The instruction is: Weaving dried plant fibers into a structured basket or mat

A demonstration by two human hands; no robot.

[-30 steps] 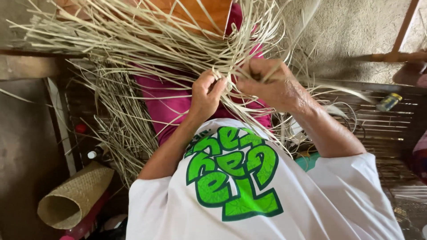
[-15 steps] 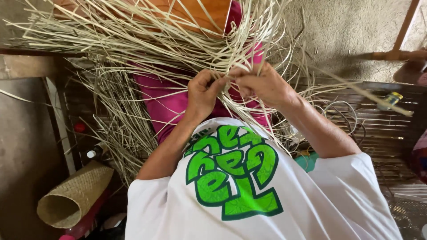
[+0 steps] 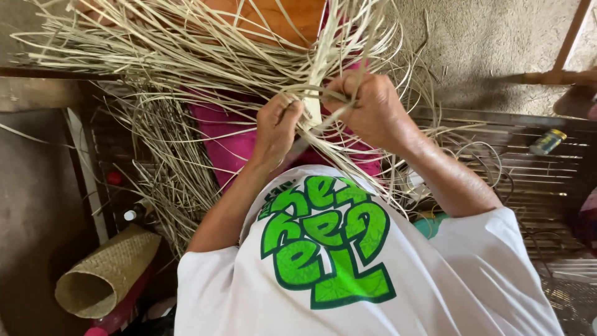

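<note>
A big spray of pale dried straw strips (image 3: pixel 186 56) fans out over my lap, which is covered in pink cloth (image 3: pixel 227 140). My left hand (image 3: pixel 277 127) is closed around a few strips at the centre of the bundle. My right hand (image 3: pixel 370 109) sits right beside it, fingers curled tight on other strips, pulling them across. A small woven patch shows between the two hands. My white shirt with a green print (image 3: pixel 323 242) fills the lower frame.
A woven straw cylinder (image 3: pixel 102 274) lies at the lower left beside a small bottle (image 3: pixel 134 213) and a red cap (image 3: pixel 113 177). A slatted bamboo bench (image 3: pixel 535 180) extends right, with a small can (image 3: pixel 546 142) on it. A wooden pole (image 3: pixel 569 37) stands at the upper right.
My right hand has moved up and slightly right, drawing strips with it. My left hand has shifted up a little. The long strip sticking out to the right has swung away.
</note>
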